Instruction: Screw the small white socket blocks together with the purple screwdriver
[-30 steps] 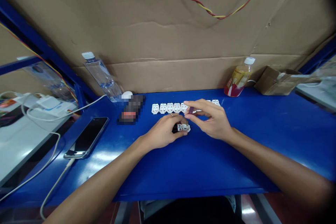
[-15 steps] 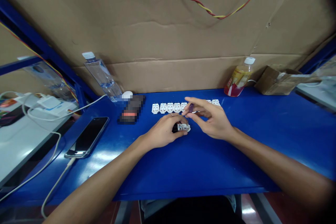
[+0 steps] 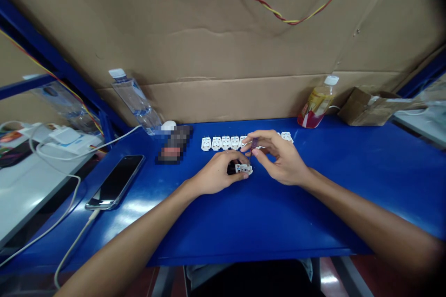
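My left hand (image 3: 216, 174) is closed around a small white module (image 3: 243, 168) with a black part, held just above the blue table between thumb and fingers. Between the thumb and fingertips of my right hand (image 3: 284, 158) is a screwdriver (image 3: 255, 143) with a purple handle. Its thin shaft points down at the right end of the module; whether the tip sits in a screw is too small to tell. Behind both hands stands a row of several similar white modules (image 3: 226, 143), partly covered by my right hand.
On the blue table (image 3: 265, 222) lie a phone (image 3: 116, 181) with a charging cable and a blurred dark item (image 3: 174, 145). A clear bottle (image 3: 137, 104) leans at back left. A drink bottle (image 3: 317, 102) and a cardboard box (image 3: 365, 106) stand at back right, against a cardboard wall.
My right hand has shifted slightly, its fingers turned a little around the purple handle. The left hand and the white module stay nearly in place.
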### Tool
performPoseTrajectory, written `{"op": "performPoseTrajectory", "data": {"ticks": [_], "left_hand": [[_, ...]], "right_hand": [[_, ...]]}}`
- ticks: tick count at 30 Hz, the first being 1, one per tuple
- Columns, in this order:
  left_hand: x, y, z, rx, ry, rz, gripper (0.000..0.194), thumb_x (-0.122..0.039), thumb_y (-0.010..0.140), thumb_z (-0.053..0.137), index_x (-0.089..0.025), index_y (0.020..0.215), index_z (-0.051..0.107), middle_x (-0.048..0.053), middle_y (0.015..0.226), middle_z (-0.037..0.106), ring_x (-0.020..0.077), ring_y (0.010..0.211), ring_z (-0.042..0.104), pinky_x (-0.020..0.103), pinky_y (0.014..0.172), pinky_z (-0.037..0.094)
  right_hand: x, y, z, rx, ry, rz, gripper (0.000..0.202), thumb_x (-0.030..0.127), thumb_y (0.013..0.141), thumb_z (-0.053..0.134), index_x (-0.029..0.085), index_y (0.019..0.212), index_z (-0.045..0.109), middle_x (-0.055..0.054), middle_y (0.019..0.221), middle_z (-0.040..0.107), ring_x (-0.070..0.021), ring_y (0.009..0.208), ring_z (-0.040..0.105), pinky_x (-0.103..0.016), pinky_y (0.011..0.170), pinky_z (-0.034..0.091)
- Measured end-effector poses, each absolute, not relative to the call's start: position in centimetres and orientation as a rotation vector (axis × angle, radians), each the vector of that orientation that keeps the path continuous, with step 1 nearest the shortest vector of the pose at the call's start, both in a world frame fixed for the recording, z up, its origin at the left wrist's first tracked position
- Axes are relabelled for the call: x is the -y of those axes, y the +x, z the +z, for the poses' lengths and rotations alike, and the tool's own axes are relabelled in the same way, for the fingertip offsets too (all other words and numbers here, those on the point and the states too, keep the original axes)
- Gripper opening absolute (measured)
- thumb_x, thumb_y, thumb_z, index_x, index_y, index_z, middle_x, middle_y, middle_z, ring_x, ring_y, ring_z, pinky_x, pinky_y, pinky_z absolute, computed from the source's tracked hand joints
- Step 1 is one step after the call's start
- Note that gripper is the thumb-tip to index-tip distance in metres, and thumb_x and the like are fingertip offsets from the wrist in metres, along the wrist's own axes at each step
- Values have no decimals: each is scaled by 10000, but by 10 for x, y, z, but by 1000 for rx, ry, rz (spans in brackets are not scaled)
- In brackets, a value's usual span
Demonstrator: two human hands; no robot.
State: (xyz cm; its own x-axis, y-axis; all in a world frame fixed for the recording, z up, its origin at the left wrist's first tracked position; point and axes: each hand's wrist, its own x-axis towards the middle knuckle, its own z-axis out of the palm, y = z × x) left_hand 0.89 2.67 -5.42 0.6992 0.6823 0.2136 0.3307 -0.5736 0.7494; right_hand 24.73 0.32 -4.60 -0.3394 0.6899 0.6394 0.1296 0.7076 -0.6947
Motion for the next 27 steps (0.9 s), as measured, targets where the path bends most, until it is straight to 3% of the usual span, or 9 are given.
{"op": "performPoseTrajectory", "data": {"ticks": [4, 9, 15, 20, 25, 27], "left_hand": [[-25, 10, -53, -768, 2156, 679, 171, -354, 1015, 785, -211, 1106, 766, 46, 1099, 820, 214, 1001, 758, 379, 931, 577], [-25, 13, -53, -772, 2175, 660, 135, -337, 1030, 748, -205, 1053, 761, 48, 1079, 820, 209, 992, 758, 372, 927, 574], [-25, 13, -55, -784, 2184, 683, 116, -300, 1020, 713, -199, 1052, 759, 53, 1044, 818, 204, 933, 746, 383, 897, 584], [-26, 12, -56, -756, 2191, 654, 143, -195, 989, 630, -198, 1057, 756, 55, 1043, 817, 200, 930, 755, 373, 877, 592], [-25, 13, -54, -807, 2184, 667, 126, -186, 982, 648, -190, 1045, 758, 51, 1027, 818, 197, 902, 746, 361, 862, 583], [-24, 13, -53, -802, 2184, 662, 107, -197, 989, 658, -188, 1038, 753, 47, 1009, 815, 198, 899, 745, 357, 848, 579]], "right_hand": [[-3, 247, -44, 1849, -611, 524, 462, 150, 1013, 761, 328, 1437, 721, -54, 1301, 777, -186, 1110, 797, -306, 868, 749], [-2, 248, -45, 1870, -618, 645, 601, 110, 1046, 669, 340, 1593, 575, -51, 1324, 785, -182, 1129, 824, -326, 972, 736], [-1, 247, -43, 1874, -573, 533, 473, 151, 1022, 741, 339, 1455, 721, -58, 1270, 784, -192, 1066, 806, -349, 866, 766], [0, 246, -46, 1890, -589, 657, 594, 112, 1058, 645, 335, 1603, 569, -68, 1329, 784, -196, 1155, 820, -369, 996, 740], [-2, 245, -43, 1869, -530, 512, 479, 135, 1003, 761, 327, 1440, 733, -60, 1250, 802, -197, 1066, 815, -350, 869, 764], [-2, 244, -42, 1861, -521, 461, 500, 136, 999, 775, 341, 1454, 733, -45, 1210, 825, -190, 1033, 823, -350, 874, 764]]}}
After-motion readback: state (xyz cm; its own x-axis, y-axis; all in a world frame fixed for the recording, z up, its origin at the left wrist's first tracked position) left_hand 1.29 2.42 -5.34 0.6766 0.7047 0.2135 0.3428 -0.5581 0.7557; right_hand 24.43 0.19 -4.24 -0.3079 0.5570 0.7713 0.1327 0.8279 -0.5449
